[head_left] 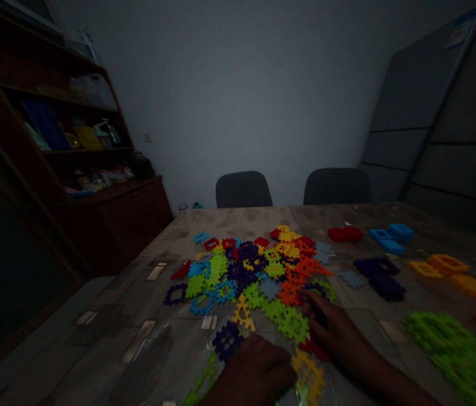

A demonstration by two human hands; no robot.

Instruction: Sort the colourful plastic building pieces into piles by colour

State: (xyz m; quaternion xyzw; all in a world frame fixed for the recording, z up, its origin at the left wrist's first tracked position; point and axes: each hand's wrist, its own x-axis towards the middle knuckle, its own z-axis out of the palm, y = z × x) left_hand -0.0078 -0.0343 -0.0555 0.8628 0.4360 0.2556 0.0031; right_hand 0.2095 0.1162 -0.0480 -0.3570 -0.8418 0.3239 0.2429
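A heap of flat plastic interlocking building pieces [241, 268] with toothed edges lies mid-table. My left hand [258, 369] rests low in front of it, fingers curled together; whatever may be under them is hidden. It is beside a dark purple square piece [227, 340] and a yellow piece [308, 373]. My right hand [334, 327] reaches over the heap's right edge, fingers apart, the index fingertip at an orange piece [290, 294]. Beneath that hand, a red piece [316, 348] shows partly, near a lime green piece [293, 324].
Sorted groups lie to the right: red pieces [345, 234], blue pieces [392, 237], purple pieces [379, 276], orange-yellow pieces [453, 272] and green pieces [453, 349]. Two dark chairs [244, 189] stand beyond the table. A shelf cabinet [106, 208] is at left.
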